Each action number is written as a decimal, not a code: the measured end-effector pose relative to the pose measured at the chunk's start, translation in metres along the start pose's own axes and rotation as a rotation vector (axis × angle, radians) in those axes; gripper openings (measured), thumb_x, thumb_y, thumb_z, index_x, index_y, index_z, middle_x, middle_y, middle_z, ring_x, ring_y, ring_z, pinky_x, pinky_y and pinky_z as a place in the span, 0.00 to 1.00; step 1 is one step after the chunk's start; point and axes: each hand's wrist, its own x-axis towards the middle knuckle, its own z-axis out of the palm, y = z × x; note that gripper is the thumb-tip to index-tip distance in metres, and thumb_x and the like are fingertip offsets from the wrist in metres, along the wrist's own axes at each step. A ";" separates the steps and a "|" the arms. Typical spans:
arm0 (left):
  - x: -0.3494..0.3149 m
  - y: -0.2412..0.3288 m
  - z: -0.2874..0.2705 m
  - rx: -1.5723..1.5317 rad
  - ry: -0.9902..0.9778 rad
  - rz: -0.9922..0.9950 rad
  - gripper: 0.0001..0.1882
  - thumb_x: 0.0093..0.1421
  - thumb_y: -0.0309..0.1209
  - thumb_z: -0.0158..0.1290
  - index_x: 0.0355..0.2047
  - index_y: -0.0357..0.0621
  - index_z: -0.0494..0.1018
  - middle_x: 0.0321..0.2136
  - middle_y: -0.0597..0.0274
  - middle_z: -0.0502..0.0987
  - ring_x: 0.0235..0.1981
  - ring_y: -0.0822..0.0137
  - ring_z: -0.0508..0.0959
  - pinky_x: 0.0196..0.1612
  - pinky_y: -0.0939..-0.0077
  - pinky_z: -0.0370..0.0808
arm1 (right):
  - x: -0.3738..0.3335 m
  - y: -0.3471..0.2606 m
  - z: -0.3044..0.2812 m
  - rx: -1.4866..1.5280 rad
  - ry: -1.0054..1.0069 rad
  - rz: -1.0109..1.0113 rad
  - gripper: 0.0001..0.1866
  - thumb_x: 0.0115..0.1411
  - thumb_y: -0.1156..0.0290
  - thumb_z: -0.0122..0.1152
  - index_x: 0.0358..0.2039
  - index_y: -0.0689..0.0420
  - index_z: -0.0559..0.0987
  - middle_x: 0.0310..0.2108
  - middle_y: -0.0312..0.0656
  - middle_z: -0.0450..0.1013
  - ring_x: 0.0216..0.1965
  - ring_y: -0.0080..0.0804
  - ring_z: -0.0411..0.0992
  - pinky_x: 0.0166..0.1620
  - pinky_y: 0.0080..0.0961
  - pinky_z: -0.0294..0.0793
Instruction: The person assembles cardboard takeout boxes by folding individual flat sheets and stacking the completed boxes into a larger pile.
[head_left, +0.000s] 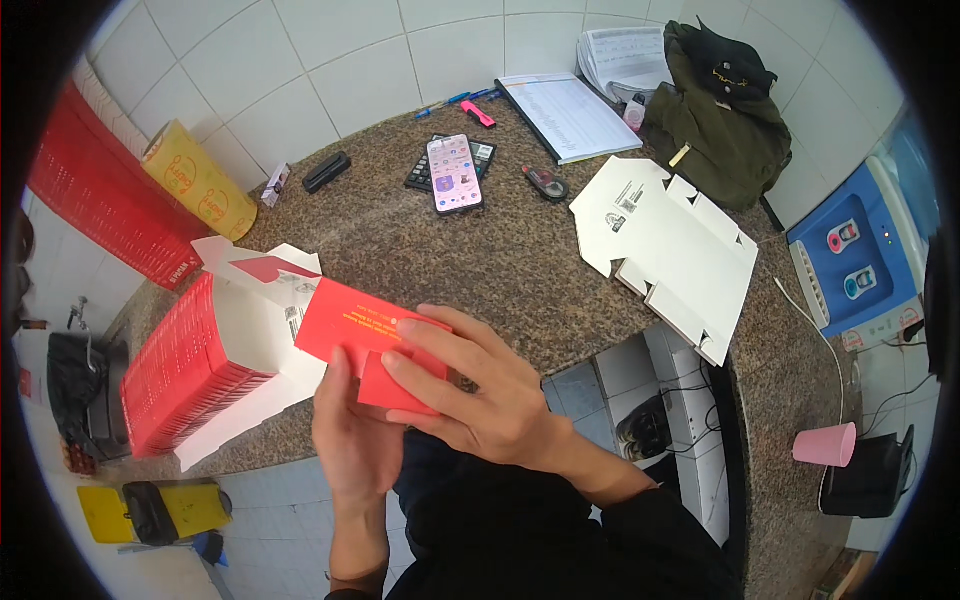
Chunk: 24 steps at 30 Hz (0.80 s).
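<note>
Working from the remote feed, I've got both hands on one small red carton, up in front of the torso near the counter edge. Left hand cups it from below, thumb up against the lower edge, fingers mostly hidden behind the card. Right hand is closed over the other end, fingers laid across the red face and a lower red flap; can't see where its thumb sits.

Looks like a fold being worked, my read only. To do it well: let the left do the clamping, and use the right fingertips to press the flap along its crease, not mid-panel (thin card dents where you poke it). I'd square the corners before pushing anything in, and slide pressure along the full edge so it doesn't spring at one end. Easy grip on the left; too much squeeze would likely bow the panel.

Clearance: open white flaps of the red carton stack sit just behind the work on the left, so I'd keep elbows tight to avoid snagging them. Flat white blanks lie to the right, overhanging the granite counter edge. Phone is well apart, no conflict.
</note>
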 end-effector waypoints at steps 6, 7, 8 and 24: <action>0.001 -0.004 -0.006 0.025 -0.017 -0.021 0.25 0.77 0.44 0.34 0.63 0.39 0.62 0.57 0.52 0.73 0.57 0.58 0.76 0.59 0.62 0.74 | -0.008 0.004 0.005 -0.024 -0.022 0.014 0.25 0.50 0.69 0.74 0.48 0.65 0.80 0.53 0.53 0.72 0.51 0.55 0.74 0.50 0.41 0.80; 0.001 -0.004 -0.006 0.048 -0.059 -0.013 0.24 0.76 0.44 0.34 0.63 0.41 0.62 0.57 0.53 0.73 0.57 0.60 0.76 0.58 0.63 0.74 | -0.009 0.004 0.005 -0.045 -0.009 0.021 0.25 0.50 0.69 0.74 0.48 0.65 0.80 0.54 0.53 0.72 0.51 0.55 0.73 0.50 0.41 0.79; 0.000 -0.002 -0.005 0.048 -0.058 -0.012 0.24 0.76 0.44 0.34 0.63 0.41 0.62 0.57 0.53 0.73 0.57 0.60 0.76 0.58 0.63 0.74 | -0.010 0.004 0.005 -0.065 0.004 0.029 0.25 0.50 0.70 0.74 0.47 0.66 0.80 0.54 0.54 0.71 0.51 0.55 0.73 0.50 0.41 0.79; -0.020 0.011 0.000 0.556 -0.070 0.244 0.21 0.72 0.28 0.45 0.63 0.37 0.59 0.50 0.55 0.77 0.46 0.70 0.78 0.51 0.75 0.74 | -0.013 -0.024 0.008 0.026 0.019 0.101 0.21 0.62 0.64 0.64 0.52 0.64 0.80 0.53 0.57 0.72 0.48 0.50 0.73 0.49 0.37 0.77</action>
